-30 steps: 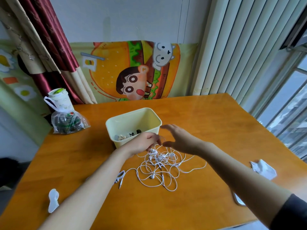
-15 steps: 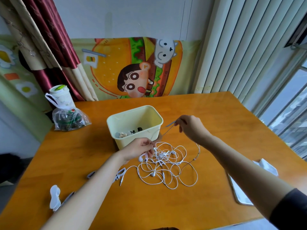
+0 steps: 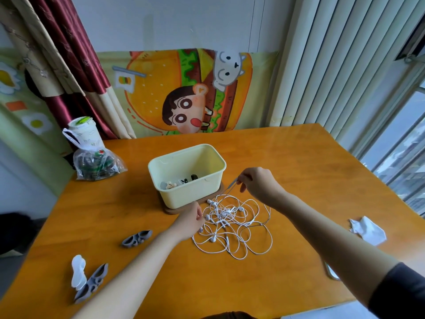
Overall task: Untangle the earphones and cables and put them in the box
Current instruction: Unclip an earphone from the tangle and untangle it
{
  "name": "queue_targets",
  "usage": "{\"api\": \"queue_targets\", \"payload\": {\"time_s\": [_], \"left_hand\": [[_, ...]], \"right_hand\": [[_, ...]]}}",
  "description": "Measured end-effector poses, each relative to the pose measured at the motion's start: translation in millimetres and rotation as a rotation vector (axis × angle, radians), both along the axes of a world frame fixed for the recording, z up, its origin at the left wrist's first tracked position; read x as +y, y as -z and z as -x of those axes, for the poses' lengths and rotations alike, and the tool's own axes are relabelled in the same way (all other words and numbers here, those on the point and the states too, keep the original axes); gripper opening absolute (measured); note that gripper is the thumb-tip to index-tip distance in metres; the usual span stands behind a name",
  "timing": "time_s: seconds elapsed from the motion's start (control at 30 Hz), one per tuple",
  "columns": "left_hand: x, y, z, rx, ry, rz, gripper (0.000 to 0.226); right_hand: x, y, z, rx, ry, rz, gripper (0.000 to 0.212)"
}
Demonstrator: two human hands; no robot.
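The right hand has lifted a pinched cable end clear of the earphone tangle; left hand fingers stay closed on the tangle's near-left edge, so separating has begun.

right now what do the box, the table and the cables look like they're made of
The box looks like pale yellow plastic: smooth, moulded, rounded rim. The table looks like wood with a glossy orange varnish; grain and window glare show. The cables look like thin white rubbery plastic, lying in limp loops.

White earphones, pale-yellow box.
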State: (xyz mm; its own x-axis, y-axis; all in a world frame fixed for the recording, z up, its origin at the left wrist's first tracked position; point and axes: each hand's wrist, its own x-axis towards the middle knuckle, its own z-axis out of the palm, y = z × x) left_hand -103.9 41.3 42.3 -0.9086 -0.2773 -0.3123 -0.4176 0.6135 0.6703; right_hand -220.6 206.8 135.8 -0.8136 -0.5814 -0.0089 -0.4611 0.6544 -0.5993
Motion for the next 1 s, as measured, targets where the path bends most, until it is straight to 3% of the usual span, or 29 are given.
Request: {"api": "queue_targets", "payload": {"time_s": [0.07, 0.27, 0.43, 0.7, 0.87, 1.0], "left_hand": [[2.4, 1.5, 1.0, 0.075, -0.044, -0.038, 0.009], [9.0, -19.4, 10.4, 0.283, -0.258, -0.433, 0.01], [10.4, -33.3, 11.3, 0.34, -0.307, -0.732, 0.004], [1.9, -17.8, 2.4, 0.097, -0.252, -0.616, 0.009], [4.8, -22.6, 3.0, 0.208, -0.268, -0.646, 0.007], [13.6, -32.4, 5.9, 0.28, -0.232, -0.692, 0.002]], "right_hand": [[-1.4, 3.3, -2.3, 0.011, 0.01, 0.007, 0.027], [3.4, 9.7, 0.8, -0.059, 0.031, -0.068, 0.027], [10.0, 11.0, 4.8, -0.079, 0.089, -0.052, 0.026], [17.5, 8.2, 13.9, -0.001, 0.166, -0.008, 0.029], [18.5, 13.6, 10.1, -0.052, 0.146, -0.075, 0.028], [11.4, 15.3, -5.6, -0.096, -0.022, -0.106, 0.032]]}}
